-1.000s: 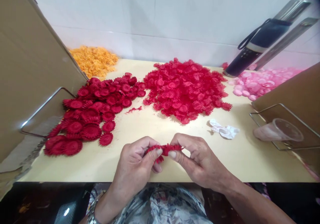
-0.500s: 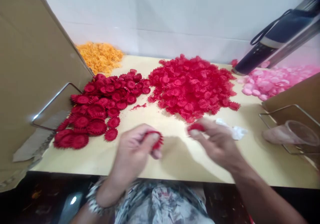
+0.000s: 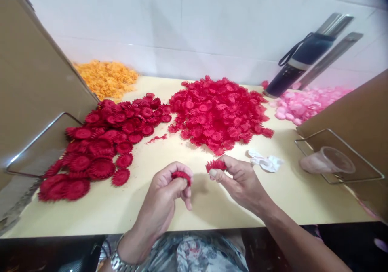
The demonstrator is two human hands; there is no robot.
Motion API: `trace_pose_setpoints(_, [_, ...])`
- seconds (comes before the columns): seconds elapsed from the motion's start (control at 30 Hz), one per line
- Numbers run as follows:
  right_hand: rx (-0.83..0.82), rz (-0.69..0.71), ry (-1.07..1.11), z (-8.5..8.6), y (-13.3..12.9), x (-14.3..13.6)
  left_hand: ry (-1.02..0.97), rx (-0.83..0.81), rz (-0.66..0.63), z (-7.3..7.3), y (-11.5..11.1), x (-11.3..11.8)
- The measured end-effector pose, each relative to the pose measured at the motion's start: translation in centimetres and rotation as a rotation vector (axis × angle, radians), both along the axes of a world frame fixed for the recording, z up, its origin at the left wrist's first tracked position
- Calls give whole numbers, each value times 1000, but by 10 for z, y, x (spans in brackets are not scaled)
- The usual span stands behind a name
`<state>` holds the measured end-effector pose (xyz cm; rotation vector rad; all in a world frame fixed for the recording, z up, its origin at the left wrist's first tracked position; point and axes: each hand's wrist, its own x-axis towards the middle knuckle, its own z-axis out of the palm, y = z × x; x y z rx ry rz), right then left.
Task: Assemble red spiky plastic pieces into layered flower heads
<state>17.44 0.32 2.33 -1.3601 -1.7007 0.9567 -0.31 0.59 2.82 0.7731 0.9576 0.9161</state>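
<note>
My left hand [image 3: 165, 193], with a metal watch on the wrist, pinches a dark red fringed disc [image 3: 181, 176] between thumb and fingers. A little to the right, my right hand [image 3: 239, 179] grips another red fringed disc [image 3: 216, 165] between thumb and forefinger. The two discs are apart, both held above the table [image 3: 212, 215]. Behind my right hand lies a large heap of loose bright red fringed discs [image 3: 218, 114]. Left of my left hand spreads a pile of darker, thicker red discs [image 3: 101, 163], some of them stacked.
Cardboard panels [image 3: 36, 62] flank both sides, each with a wire frame. A plastic cup [image 3: 327, 161] lies tilted in the right frame. White tissue [image 3: 266, 162] is near my right hand. A dark flask [image 3: 300, 57], pink discs [image 3: 306, 102] and orange shreds [image 3: 106, 78] stand farther back.
The camera view has shifted, so the piles appear farther left. My hands have come closer together, and the disc in my right hand now shows its fringed edge more clearly.
</note>
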Motion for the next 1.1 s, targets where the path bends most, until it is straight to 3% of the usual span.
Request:
trace_pose_setpoints(0.2, [93, 2, -73, 4, -1, -11, 46, 109, -38, -5, -9, 11])
trace_pose_setpoints(0.33, [5, -7, 21, 1, -2, -14, 188, 254, -44, -7, -11, 14])
trace_pose_setpoints(0.57, [-141, 127, 311, -6, -3, -15, 351, 540, -43, -3, -4, 12])
trace_pose_setpoints(0.77, [-180, 229, 253, 3, -8, -12, 386, 465, 38, -7, -3, 11])
trace_pose_setpoints(0.9, [-115, 258, 205, 6, -9, -13, 407, 372, 28, -9, -2, 10])
trace_pose_setpoints(1.1, [-53, 129, 95, 2, -10, -15, 352, 312, -24, -13, -4, 7])
